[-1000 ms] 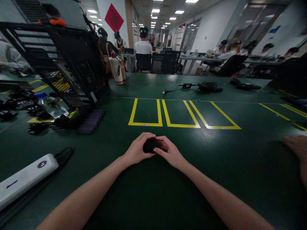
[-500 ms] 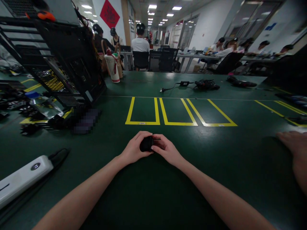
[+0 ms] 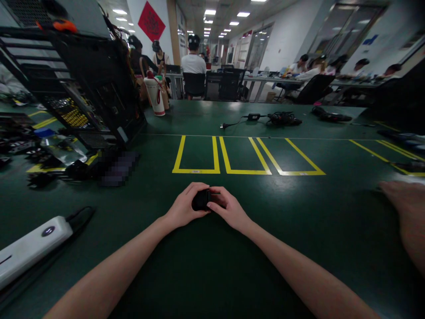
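A small black object (image 3: 200, 200), rounded and dark, is held between both hands just in front of the yellow tape outlines; its exact kind I cannot make out. My left hand (image 3: 186, 204) curls round its left side, thumb below and fingers over the top. From the right, my right hand (image 3: 228, 207) grips its edge with thumb and fingertips. Fingers cover much of the object. Beneath both hands lies the dark green tabletop (image 3: 212, 266).
Yellow tape outlines (image 3: 195, 171) mark the table ahead. A white device (image 3: 36, 246) with a cable lies left. Behind stand a black computer case (image 3: 109, 95) and a paper cup (image 3: 155, 96). A coiled power cable (image 3: 282, 118) lies farther back. Another person's hand (image 3: 407, 199) rests at right.
Both hands keep their hold on the black object, almost unmoved. The whole view has shifted slightly, with the background sliding a little to the left.
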Demonstrator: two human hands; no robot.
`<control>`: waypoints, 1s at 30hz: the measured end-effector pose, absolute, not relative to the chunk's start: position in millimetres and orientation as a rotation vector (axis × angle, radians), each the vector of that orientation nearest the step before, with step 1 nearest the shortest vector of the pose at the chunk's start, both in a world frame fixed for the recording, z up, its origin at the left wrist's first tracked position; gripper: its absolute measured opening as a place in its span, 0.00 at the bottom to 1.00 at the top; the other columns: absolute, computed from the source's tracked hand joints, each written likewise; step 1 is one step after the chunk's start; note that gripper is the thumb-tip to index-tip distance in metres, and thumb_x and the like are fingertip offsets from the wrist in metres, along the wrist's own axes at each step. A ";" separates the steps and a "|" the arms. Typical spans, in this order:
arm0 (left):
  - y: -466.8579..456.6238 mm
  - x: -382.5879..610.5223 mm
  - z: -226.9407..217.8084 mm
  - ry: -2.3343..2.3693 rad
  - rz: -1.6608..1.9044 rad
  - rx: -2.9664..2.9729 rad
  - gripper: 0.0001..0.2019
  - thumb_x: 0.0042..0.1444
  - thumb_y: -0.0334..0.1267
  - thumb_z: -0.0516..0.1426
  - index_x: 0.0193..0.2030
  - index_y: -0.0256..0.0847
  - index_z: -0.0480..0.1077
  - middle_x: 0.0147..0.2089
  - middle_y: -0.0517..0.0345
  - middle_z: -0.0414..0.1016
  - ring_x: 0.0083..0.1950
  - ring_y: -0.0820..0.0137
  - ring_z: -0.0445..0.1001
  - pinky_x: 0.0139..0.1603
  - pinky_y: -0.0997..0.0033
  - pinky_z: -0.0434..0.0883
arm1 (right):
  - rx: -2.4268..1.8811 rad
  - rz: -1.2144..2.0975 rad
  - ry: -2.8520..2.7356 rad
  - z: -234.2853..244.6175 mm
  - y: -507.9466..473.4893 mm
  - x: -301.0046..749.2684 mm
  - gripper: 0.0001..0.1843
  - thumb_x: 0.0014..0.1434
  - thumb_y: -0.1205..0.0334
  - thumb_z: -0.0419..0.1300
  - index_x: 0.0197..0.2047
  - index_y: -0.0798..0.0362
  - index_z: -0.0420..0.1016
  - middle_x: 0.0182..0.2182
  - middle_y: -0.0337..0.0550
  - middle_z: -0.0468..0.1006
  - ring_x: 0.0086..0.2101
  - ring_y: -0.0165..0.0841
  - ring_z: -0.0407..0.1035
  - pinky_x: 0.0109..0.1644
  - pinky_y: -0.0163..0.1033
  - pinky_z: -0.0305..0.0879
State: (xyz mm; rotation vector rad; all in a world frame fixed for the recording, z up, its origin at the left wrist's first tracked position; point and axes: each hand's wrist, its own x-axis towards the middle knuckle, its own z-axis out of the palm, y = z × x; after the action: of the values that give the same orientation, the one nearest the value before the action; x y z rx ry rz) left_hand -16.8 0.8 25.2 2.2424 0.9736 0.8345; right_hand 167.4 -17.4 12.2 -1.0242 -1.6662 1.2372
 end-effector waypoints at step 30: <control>-0.9 -17.3 23.6 0.945 0.854 2.261 0.29 0.46 0.32 0.62 0.54 0.48 0.56 0.53 0.56 0.61 0.55 0.62 0.63 0.54 0.55 0.66 | -0.982 1.243 -1.601 12.3 -18.3 165.2 0.15 0.53 0.65 0.59 0.45 0.49 0.65 0.45 0.41 0.68 0.46 0.33 0.67 0.52 0.44 0.66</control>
State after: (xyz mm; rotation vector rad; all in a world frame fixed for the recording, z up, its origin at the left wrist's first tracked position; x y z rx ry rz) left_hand -17.3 -0.9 23.6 2.2612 0.9450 0.8536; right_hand 165.2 -18.3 12.3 -0.9818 -1.6007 1.2429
